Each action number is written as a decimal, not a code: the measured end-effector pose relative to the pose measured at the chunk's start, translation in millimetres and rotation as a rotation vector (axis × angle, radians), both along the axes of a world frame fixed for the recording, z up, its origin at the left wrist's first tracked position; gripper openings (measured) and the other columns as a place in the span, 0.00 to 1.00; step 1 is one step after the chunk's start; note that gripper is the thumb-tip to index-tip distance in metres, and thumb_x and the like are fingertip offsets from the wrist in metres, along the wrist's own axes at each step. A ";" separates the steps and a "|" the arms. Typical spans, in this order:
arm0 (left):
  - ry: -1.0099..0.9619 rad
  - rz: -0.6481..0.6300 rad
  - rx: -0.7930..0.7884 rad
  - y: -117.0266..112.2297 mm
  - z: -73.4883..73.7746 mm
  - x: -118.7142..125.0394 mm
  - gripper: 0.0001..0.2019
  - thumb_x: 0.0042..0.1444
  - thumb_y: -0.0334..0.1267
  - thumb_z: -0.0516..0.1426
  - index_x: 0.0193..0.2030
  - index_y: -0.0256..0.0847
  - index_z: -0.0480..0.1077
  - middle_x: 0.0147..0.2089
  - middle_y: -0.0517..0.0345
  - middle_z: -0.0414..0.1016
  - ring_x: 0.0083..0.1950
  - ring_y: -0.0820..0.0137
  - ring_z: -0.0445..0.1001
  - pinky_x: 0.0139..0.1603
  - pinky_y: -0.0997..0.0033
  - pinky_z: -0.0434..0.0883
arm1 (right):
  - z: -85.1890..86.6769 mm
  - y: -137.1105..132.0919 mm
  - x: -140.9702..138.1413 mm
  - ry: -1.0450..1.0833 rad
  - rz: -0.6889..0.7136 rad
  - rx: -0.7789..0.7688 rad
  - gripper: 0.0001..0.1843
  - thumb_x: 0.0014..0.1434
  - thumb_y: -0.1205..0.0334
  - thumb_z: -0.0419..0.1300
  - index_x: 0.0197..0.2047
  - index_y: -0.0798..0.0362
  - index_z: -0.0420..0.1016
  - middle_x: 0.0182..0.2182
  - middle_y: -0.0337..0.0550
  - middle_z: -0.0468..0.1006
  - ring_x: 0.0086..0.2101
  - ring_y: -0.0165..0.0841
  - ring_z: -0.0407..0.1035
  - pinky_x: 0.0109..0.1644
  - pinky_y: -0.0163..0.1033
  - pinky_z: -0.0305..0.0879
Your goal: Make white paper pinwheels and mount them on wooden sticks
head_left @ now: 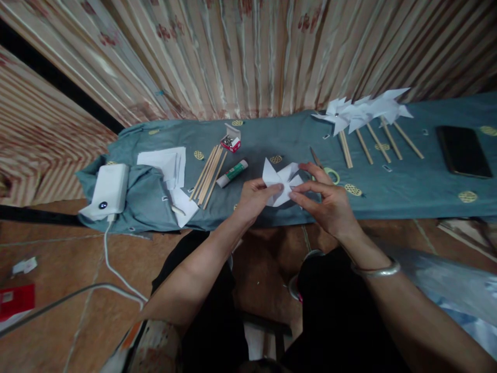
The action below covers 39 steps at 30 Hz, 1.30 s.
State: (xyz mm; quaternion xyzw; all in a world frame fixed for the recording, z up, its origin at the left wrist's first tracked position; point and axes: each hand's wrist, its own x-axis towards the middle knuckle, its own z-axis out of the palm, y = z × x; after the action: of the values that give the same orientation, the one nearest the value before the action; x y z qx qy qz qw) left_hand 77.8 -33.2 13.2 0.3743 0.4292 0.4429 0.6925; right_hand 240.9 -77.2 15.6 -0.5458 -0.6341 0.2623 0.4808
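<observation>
A white paper pinwheel (pixel 285 178) without a stick is held between my two hands, above the front part of the cloth-covered bench. My left hand (pixel 256 199) is closed on its left side, with the thumb pressed near the centre. From the right, my right hand (pixel 324 199) pinches the paper edge between thumb and fingers. Just behind my right hand lie scissors (pixel 330 175) with pale green handles, partly hidden. A green and white glue stick (pixel 232 173) and several wooden sticks (pixel 208 175) lie left of the pinwheel. Behind them stands a small red box (pixel 232 141) of metal pins.
Several pinwheels on sticks (pixel 365 111) lie at the back right, near a black phone (pixel 464 150). Paper sheets (pixel 166 163) and a white power bank (pixel 111 189) with a cable (pixel 112 259) are at the left. A pleated curtain (pixel 240 57) hangs behind the bench.
</observation>
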 end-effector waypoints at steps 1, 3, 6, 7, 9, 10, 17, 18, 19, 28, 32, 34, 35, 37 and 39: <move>0.002 0.000 0.001 -0.1 0.1 0.2 0.10 0.35 0.38 0.68 0.26 0.37 0.78 0.26 0.59 0.79 0.26 0.74 0.71 0.31 0.73 0.67 | -0.3 -0.1 -0.3 -0.009 -0.009 0.002 0.03 0.52 0.57 0.67 0.29 0.46 0.80 0.57 0.39 0.72 0.63 0.44 0.57 0.69 0.56 0.48; 0.004 0.002 0.001 -0.3 0.4 0.4 0.10 0.35 0.38 0.68 0.26 0.37 0.78 0.26 0.59 0.79 0.26 0.74 0.72 0.32 0.73 0.67 | -0.8 0.0 -1.0 -0.026 -0.025 0.002 0.03 0.52 0.58 0.67 0.28 0.46 0.79 0.57 0.39 0.72 0.63 0.44 0.57 0.69 0.56 0.48; -0.014 0.006 -0.003 -0.6 0.8 0.6 0.10 0.34 0.38 0.69 0.25 0.37 0.78 0.25 0.59 0.79 0.26 0.74 0.72 0.32 0.73 0.68 | -1.4 0.3 -2.1 -0.055 -0.045 0.001 0.03 0.51 0.58 0.67 0.27 0.46 0.78 0.58 0.40 0.72 0.63 0.45 0.58 0.69 0.57 0.48; -0.022 0.006 -0.004 -0.8 0.9 0.7 0.10 0.34 0.38 0.69 0.25 0.37 0.78 0.25 0.59 0.79 0.26 0.74 0.72 0.32 0.72 0.68 | -1.7 0.5 -2.4 -0.063 -0.051 0.002 0.03 0.51 0.59 0.67 0.27 0.47 0.78 0.58 0.41 0.72 0.63 0.45 0.58 0.69 0.57 0.48; -0.033 0.004 -0.001 -1.2 1.1 0.9 0.10 0.34 0.38 0.69 0.25 0.37 0.78 0.25 0.59 0.79 0.26 0.73 0.72 0.32 0.72 0.68 | -2.3 0.8 -2.7 -0.074 -0.062 0.003 0.04 0.51 0.59 0.67 0.27 0.47 0.78 0.57 0.42 0.73 0.63 0.46 0.59 0.68 0.57 0.49; -0.036 0.002 0.001 -1.5 1.1 1.0 0.10 0.34 0.38 0.69 0.25 0.37 0.78 0.25 0.59 0.79 0.26 0.73 0.72 0.32 0.72 0.68 | -2.8 1.0 -2.7 -0.078 -0.066 0.003 0.04 0.51 0.59 0.67 0.27 0.47 0.78 0.57 0.42 0.73 0.62 0.46 0.59 0.68 0.57 0.49; -0.023 -0.006 -0.003 -1.9 0.1 2.1 0.09 0.34 0.37 0.69 0.25 0.37 0.77 0.25 0.59 0.78 0.26 0.74 0.71 0.32 0.72 0.67 | -6.8 2.5 -0.8 -0.139 -0.091 0.017 0.03 0.50 0.60 0.66 0.27 0.48 0.78 0.56 0.43 0.74 0.61 0.46 0.61 0.66 0.57 0.52; -0.019 -0.005 -0.003 -1.9 0.1 2.3 0.09 0.34 0.37 0.69 0.24 0.37 0.77 0.25 0.60 0.78 0.26 0.74 0.71 0.32 0.73 0.67 | -7.1 2.6 -0.7 -0.149 -0.092 0.021 0.03 0.50 0.60 0.66 0.27 0.48 0.78 0.55 0.43 0.74 0.61 0.46 0.62 0.66 0.57 0.53; -0.014 -0.001 -0.002 -1.9 0.2 2.6 0.09 0.34 0.36 0.69 0.24 0.37 0.77 0.25 0.60 0.78 0.26 0.74 0.71 0.32 0.73 0.66 | -7.2 2.7 -0.6 -0.157 -0.094 0.025 0.03 0.50 0.60 0.66 0.27 0.48 0.78 0.55 0.44 0.75 0.61 0.46 0.62 0.66 0.57 0.53; 0.007 0.015 0.023 -3.2 0.9 4.0 0.08 0.35 0.35 0.69 0.25 0.37 0.77 0.25 0.60 0.78 0.26 0.75 0.71 0.31 0.73 0.66 | -6.7 2.2 -1.3 -0.170 -0.106 0.021 0.03 0.50 0.61 0.65 0.26 0.48 0.78 0.55 0.43 0.75 0.61 0.46 0.63 0.66 0.56 0.53; 0.022 0.026 0.020 -2.9 -0.4 5.0 0.08 0.36 0.35 0.69 0.24 0.37 0.77 0.25 0.60 0.78 0.25 0.75 0.71 0.31 0.73 0.66 | -7.1 2.5 -1.6 -0.164 -0.111 0.026 0.03 0.50 0.60 0.65 0.26 0.49 0.78 0.55 0.44 0.76 0.60 0.46 0.64 0.65 0.56 0.54; 0.013 0.027 0.021 -2.7 -0.6 5.4 0.08 0.35 0.35 0.69 0.24 0.37 0.77 0.25 0.60 0.78 0.25 0.75 0.71 0.31 0.73 0.66 | -7.4 2.6 -1.9 -0.154 -0.115 0.033 0.04 0.50 0.60 0.65 0.26 0.49 0.78 0.54 0.45 0.76 0.60 0.46 0.64 0.65 0.56 0.55; 0.006 0.028 0.022 -2.7 -0.6 5.6 0.08 0.35 0.35 0.69 0.24 0.37 0.77 0.25 0.60 0.78 0.26 0.75 0.71 0.31 0.73 0.66 | -7.5 2.6 -2.1 -0.150 -0.117 0.036 0.04 0.50 0.60 0.65 0.26 0.49 0.77 0.54 0.45 0.76 0.59 0.46 0.65 0.65 0.56 0.55; 0.000 0.029 0.022 -2.7 -0.5 6.0 0.08 0.35 0.35 0.69 0.24 0.37 0.77 0.25 0.60 0.78 0.26 0.75 0.71 0.31 0.73 0.66 | -7.7 2.7 -2.2 -0.145 -0.121 0.036 0.04 0.50 0.60 0.65 0.26 0.48 0.77 0.54 0.44 0.76 0.59 0.45 0.65 0.65 0.56 0.55; 0.011 0.034 0.022 -2.7 -0.4 6.4 0.08 0.36 0.35 0.69 0.24 0.37 0.77 0.25 0.60 0.78 0.26 0.74 0.71 0.32 0.72 0.66 | -7.7 2.8 -2.3 -0.144 -0.126 0.033 0.04 0.50 0.60 0.65 0.26 0.48 0.77 0.53 0.44 0.76 0.59 0.46 0.65 0.65 0.56 0.55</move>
State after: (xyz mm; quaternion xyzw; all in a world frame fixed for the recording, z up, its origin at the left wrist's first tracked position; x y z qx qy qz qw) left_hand 84.3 -36.0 12.7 0.3770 0.4346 0.4572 0.6781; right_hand 238.6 -74.4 8.0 -0.5939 -0.6357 0.1814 0.4585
